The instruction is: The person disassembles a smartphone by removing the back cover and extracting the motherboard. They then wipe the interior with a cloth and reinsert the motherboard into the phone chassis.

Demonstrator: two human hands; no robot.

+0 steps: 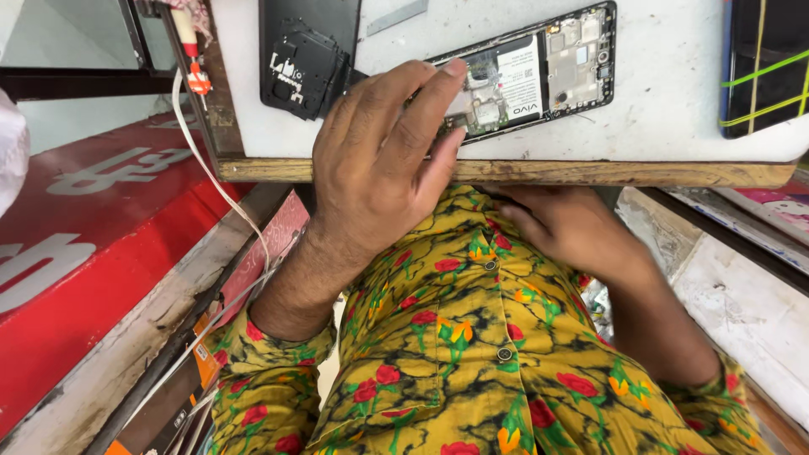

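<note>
An opened phone [539, 67] lies on the white worktop [674, 101], back cover off, with its battery and circuit board exposed. My left hand [379, 160] reaches over the table's wooden front edge [590, 173] and presses its fingers onto the near end of the phone, covering that part. My right hand [573, 227] is below the table edge, close to my yellow flowered shirt [472, 354]. Its fingertips are tucked under the tabletop and hidden, so I cannot see whether it holds anything.
A black phone back panel with an inner plastic shield [303, 59] lies left of the phone. A dark device wrapped in yellow-green rubber bands [763, 67] sits at the far right. A white cable [219, 185] hangs off the table's left corner near a red-tipped tool [195, 67]. Red signboard [93, 253] lies below left.
</note>
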